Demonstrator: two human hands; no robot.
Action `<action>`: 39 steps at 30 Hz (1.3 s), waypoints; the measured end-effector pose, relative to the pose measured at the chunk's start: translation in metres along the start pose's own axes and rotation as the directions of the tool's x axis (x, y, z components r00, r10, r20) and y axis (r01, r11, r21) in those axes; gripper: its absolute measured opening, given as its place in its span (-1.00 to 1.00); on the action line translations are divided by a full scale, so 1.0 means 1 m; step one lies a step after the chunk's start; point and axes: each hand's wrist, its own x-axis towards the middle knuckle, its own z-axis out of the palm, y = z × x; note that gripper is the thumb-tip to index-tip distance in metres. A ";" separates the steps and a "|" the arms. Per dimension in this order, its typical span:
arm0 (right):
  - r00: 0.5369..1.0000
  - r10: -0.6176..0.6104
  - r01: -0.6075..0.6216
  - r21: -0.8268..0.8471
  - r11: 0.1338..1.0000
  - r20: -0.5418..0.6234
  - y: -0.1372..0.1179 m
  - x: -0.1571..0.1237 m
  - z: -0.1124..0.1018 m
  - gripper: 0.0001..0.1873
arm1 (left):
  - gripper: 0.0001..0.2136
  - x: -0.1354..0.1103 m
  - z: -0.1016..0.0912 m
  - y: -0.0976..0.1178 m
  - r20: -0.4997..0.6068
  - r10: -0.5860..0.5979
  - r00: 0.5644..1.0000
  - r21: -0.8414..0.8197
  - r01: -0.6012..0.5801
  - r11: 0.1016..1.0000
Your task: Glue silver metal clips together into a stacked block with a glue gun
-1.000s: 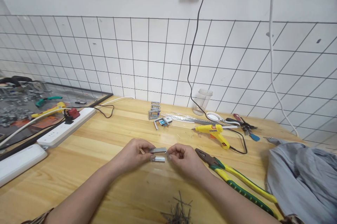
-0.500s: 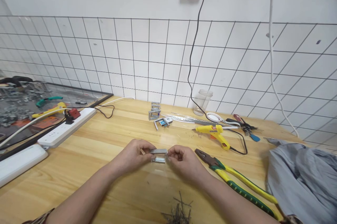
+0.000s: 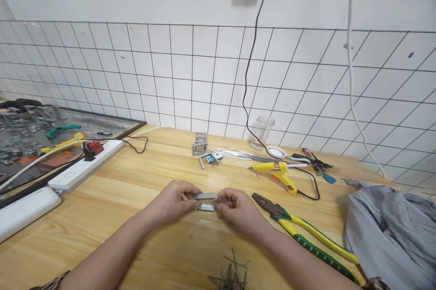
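My left hand [image 3: 180, 199] pinches the left end of a small silvery metal frame [image 3: 206, 196] just above the wooden table. At its right end, my right hand [image 3: 236, 206] is closed with thumb and fingers on the same piece. The frame has a flat grey bar on the far side and a shiny bar on the near side. Whether a thin wire runs between my right fingertips is too small to tell. Beyond my hands stand several similar metal frames [image 3: 200, 148], with one lying tilted beside a small blue-and-white object [image 3: 214, 158].
Large yellow-green pliers [image 3: 318, 238] lie by my right forearm, near a grey cloth [image 3: 391, 231]. Behind are a yellow glue gun [image 3: 277, 172], a clear jar [image 3: 262, 132], metal strips and scissors. Left, power strips [image 3: 86, 165] border a cluttered tray. Dark wire scraps [image 3: 231, 276] lie in front.
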 end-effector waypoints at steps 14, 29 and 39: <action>0.999 0.036 -0.037 0.040 0.999 0.008 -0.002 0.001 0.001 -0.88 | -0.82 0.001 0.001 -0.001 0.009 0.009 1.000 -0.001 -0.009 1.000; 0.999 0.033 -0.032 0.040 0.999 -0.005 -0.003 0.001 0.000 -0.83 | -0.81 0.000 0.000 0.003 0.008 0.012 1.000 0.019 -0.013 1.000; 0.999 0.041 -0.041 -0.009 0.999 -0.010 -0.005 0.001 -0.001 -0.85 | -0.79 0.000 0.000 0.002 0.009 -0.014 1.000 -0.002 0.014 1.000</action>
